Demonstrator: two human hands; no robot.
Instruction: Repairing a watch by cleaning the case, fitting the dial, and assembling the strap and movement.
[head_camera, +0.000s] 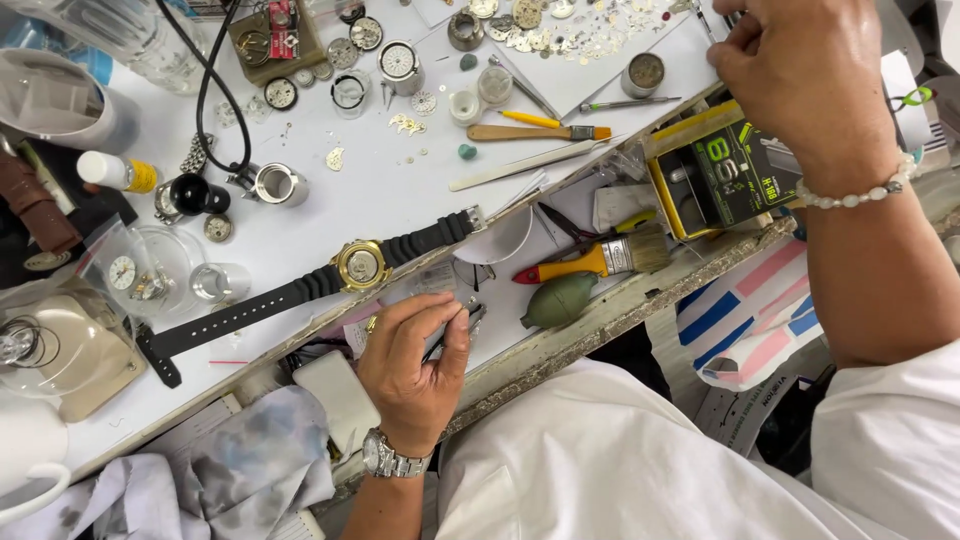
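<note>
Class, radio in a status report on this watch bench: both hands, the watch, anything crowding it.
Left hand pinching tweezers beside the wristwatch. Right hand up by the loose parts. Watch flat, strap out, untouched. Brush and green blower close by.

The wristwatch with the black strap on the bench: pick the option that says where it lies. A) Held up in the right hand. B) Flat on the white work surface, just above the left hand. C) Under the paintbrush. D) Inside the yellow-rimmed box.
B: the wristwatch lies flat with its gold case open on the white work surface, just above the left hand.
</note>
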